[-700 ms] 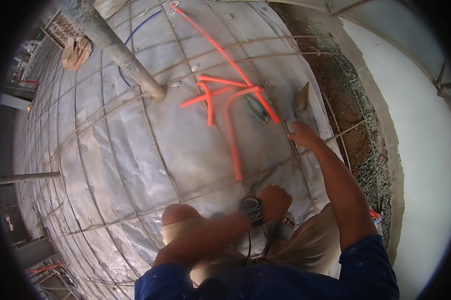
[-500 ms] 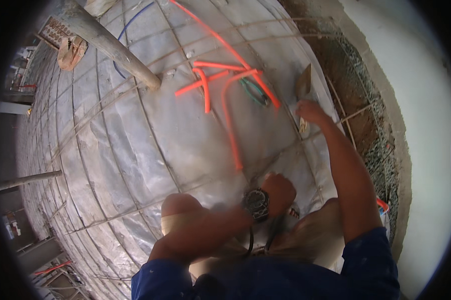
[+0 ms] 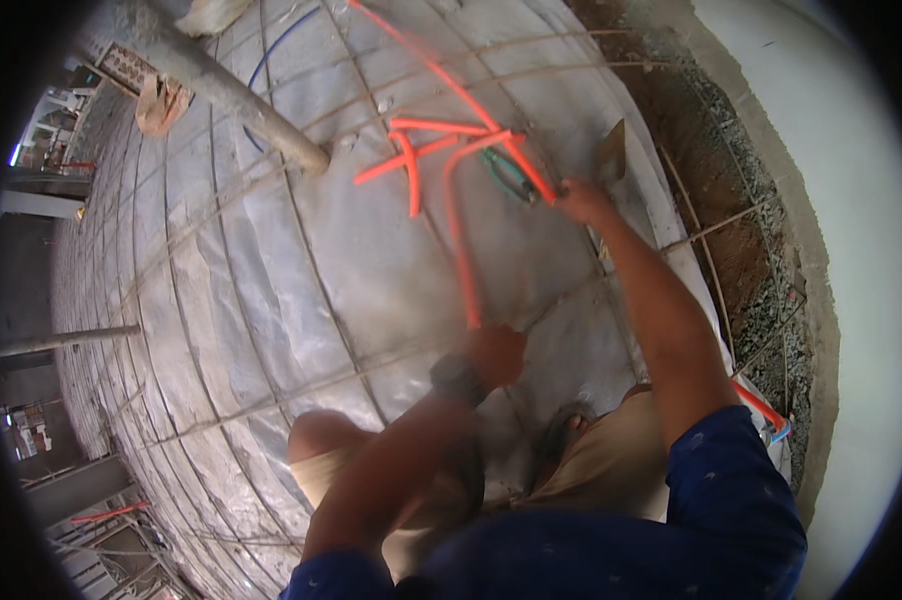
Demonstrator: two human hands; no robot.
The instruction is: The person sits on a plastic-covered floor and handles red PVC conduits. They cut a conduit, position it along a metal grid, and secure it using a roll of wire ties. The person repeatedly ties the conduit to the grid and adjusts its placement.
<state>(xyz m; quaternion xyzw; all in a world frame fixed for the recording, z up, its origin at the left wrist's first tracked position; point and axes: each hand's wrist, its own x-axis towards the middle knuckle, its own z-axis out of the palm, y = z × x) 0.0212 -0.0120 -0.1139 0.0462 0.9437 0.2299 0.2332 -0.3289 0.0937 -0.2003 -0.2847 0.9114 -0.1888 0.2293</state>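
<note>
My right hand (image 3: 583, 204) reaches forward, its fingers closed at the near end of a long orange tube (image 3: 469, 98). Blurred by motion, my left hand (image 3: 498, 357) is at the lower end of a bent orange tube (image 3: 457, 235); its fingers are smeared, so its grip does not show. Shorter orange tube pieces (image 3: 414, 185) lie crossed to the left of the long one. Green-handled pliers (image 3: 508, 176) rest between the tubes, close to my right hand. Just beyond that hand lies a trowel (image 3: 613, 152), its handle partly covered by my arm.
Thin steel bars (image 3: 316, 270) form a grid over plastic sheeting (image 3: 271, 335). A grey post (image 3: 241, 95) stands at the upper left, near a blue tube (image 3: 263, 62). On the right, a soil and gravel trench (image 3: 736, 215) runs along a white wall (image 3: 861, 300).
My right hand has left the trowel's handle and moved left to the long orange tube's end. My left hand has swung forward from near my knees to the bent tube's lower end.
</note>
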